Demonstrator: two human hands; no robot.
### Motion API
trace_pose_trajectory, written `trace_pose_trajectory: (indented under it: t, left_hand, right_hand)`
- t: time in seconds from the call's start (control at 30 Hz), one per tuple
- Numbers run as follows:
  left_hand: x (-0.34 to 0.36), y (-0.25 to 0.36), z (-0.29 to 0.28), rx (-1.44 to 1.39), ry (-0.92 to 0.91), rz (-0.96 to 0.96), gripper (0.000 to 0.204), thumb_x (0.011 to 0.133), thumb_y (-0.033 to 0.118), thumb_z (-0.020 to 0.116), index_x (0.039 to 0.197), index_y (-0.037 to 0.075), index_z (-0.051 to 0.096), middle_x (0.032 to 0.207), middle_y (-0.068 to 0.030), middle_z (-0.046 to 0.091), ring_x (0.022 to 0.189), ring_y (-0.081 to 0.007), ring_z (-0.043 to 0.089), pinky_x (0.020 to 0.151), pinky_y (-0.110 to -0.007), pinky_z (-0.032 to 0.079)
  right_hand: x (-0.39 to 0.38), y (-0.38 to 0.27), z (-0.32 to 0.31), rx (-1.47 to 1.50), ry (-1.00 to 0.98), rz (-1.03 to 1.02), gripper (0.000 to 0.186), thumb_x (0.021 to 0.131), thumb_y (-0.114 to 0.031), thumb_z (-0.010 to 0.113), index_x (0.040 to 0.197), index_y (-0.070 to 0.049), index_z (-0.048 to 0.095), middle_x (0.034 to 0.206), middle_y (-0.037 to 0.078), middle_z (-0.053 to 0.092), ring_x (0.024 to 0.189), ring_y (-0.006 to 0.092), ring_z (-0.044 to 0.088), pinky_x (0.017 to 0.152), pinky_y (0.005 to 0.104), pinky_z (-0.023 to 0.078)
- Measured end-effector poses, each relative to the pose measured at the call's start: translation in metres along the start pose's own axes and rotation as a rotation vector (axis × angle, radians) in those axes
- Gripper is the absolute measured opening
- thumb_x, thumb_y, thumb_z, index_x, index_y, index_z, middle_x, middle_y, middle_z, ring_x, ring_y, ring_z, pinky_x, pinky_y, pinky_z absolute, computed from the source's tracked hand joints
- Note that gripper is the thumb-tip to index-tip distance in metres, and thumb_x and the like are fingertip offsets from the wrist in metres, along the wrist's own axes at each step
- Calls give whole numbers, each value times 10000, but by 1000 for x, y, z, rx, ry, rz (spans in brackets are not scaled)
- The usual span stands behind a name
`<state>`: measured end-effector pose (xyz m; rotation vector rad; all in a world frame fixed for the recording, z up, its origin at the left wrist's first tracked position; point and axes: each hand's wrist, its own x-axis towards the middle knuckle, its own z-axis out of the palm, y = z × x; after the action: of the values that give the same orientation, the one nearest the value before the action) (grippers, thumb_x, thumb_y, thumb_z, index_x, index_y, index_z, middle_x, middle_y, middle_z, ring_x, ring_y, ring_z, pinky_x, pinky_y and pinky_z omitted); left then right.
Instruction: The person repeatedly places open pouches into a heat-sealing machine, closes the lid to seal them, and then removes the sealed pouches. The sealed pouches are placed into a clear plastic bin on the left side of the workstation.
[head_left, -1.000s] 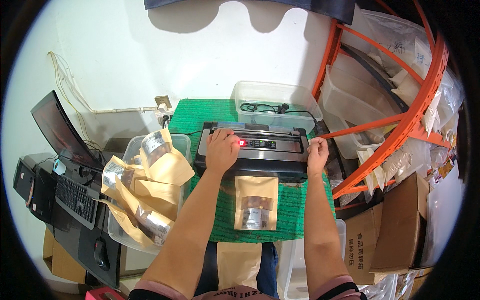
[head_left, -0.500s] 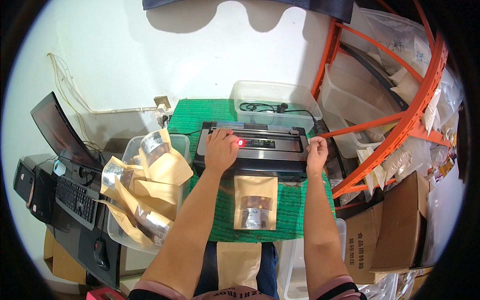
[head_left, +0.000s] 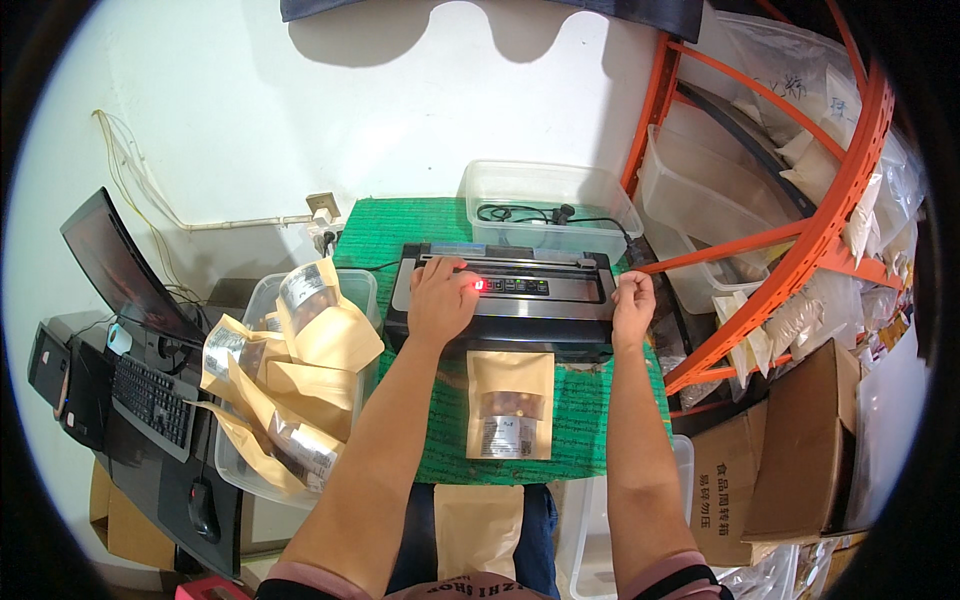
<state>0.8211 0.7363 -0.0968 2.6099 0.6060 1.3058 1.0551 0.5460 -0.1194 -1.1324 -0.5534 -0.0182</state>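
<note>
A black and silver vacuum sealer (head_left: 560, 312) stands on a green-covered table (head_left: 440, 440), its lid down and a red display lit on its panel. My left hand (head_left: 442, 300) lies on the left part of the lid, fingers stretched over it and thumb beside the display. At the sealer's right end, my right hand (head_left: 633, 308) is closed, fingers curled against its edge; nothing shows in them. Right in front of the sealer lies a tan pouch (head_left: 510, 375) with a clear window and a label, round pieces showing inside. Its top edge meets the sealer's front; whether it reaches inside is hidden.
Left, a clear bin (head_left: 232, 470) holds several tan pouches (head_left: 325, 335). Behind the sealer is a clear box (head_left: 555, 180) with a black cord. An orange shelf frame (head_left: 790, 310) and cardboard box (head_left: 800, 450) border the right. Another tan pouch (head_left: 478, 525) lies by my lap.
The red figure on the sealer's display has changed. Both hands hold the same places, and the pouch lies where it was.
</note>
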Motion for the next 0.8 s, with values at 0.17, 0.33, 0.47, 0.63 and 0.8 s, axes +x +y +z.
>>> trace_pose_trajectory:
  t: [0.17,0.33,0.47,0.63,0.8]
  left_hand:
    - [0,2,-1,-13,-23,-24,170,781,189,579,852,144,727,1109,-58,615,1101,-247,525,938,-422,359]
    - [-2,2,-2,18,-111,11,224,819,230,553,934,186,740,1184,-42,580,1170,-245,486,976,-435,337]
    - [-1,3,0,50,-144,35,214,792,249,588,901,198,764,1193,-29,583,1199,-235,474,980,-458,339]
    - [0,4,3,91,-147,35,200,778,252,604,870,207,777,1218,-20,583,1223,-231,466,997,-476,337]
    - [-1,2,5,113,-187,28,218,796,256,589,894,203,775,1256,-31,571,1233,-247,461,1037,-522,310]
  right_hand:
    - [-2,-1,0,34,-13,3,102,946,-137,593,881,-78,541,681,-56,469,583,37,419,540,199,345]
    - [-4,-5,-15,150,-43,23,61,939,-95,568,883,-75,555,683,-32,480,608,64,436,577,217,363]
    - [-11,-11,-42,-3,-42,43,118,963,-157,573,883,-74,550,737,-35,491,653,64,433,617,220,363]
    - [-32,-12,-66,-165,-219,-5,94,962,-117,573,895,-64,534,787,-55,483,705,34,411,637,201,349]
    - [-42,-14,-77,-216,-170,27,106,959,-137,588,899,-66,538,806,-54,492,722,34,413,651,200,352]
